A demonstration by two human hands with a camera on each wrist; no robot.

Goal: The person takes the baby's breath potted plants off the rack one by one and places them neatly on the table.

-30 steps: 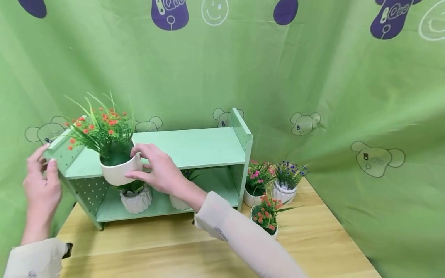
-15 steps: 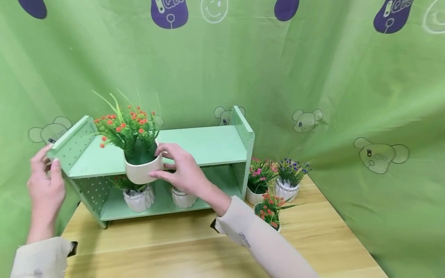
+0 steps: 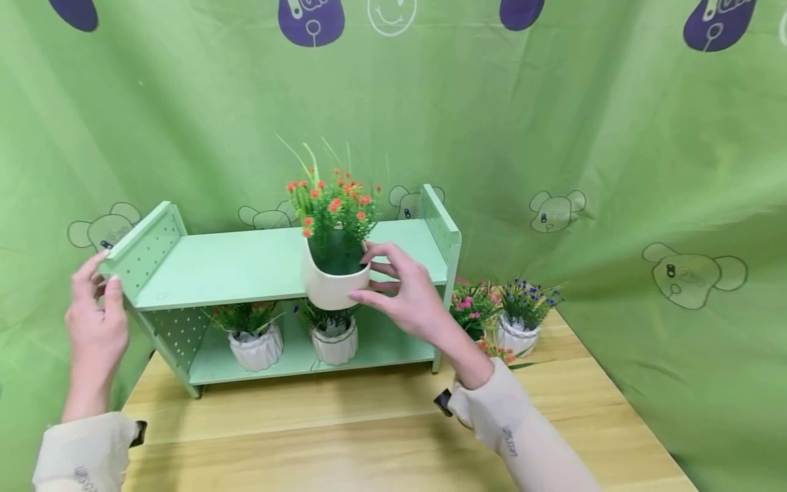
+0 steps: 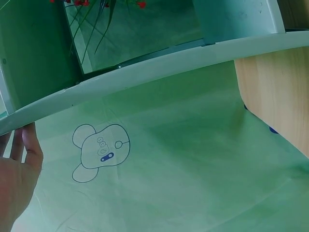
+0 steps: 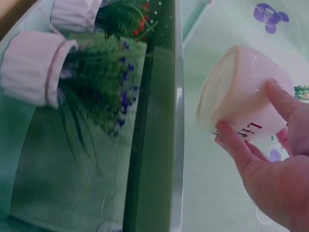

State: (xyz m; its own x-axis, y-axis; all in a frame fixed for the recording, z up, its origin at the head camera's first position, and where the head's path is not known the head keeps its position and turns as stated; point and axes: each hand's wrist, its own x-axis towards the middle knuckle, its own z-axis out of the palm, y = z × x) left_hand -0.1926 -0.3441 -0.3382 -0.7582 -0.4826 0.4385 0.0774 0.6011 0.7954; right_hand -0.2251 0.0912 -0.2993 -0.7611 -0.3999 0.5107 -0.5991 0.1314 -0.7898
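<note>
My right hand (image 3: 408, 290) grips the rim and side of a round white flower pot (image 3: 335, 287) with orange-red flowers and grass blades. The pot is upright in front of the green shelf's top board (image 3: 246, 266). In the right wrist view, dark letters show on the held pot (image 5: 256, 92), and its base hangs free. My left hand (image 3: 98, 328) holds the front corner of the shelf's left side panel (image 3: 147, 249). In the left wrist view, the fingers (image 4: 31, 145) reach the panel's edge.
On the lower board stand two white pots, one with red flowers (image 3: 255, 345) and one with purple flowers (image 3: 335, 342). Right of the shelf, pink flowers (image 3: 470, 304), a purple-flowered pot (image 3: 519, 335) and orange flowers (image 3: 496, 350) stand on the wooden table (image 3: 584, 417). A green curtain (image 3: 479, 123) hangs behind.
My right hand has carried the orange-red flower pot rightward along the front of the shelf, from its left end to past the middle. My left hand stays at the left panel.
</note>
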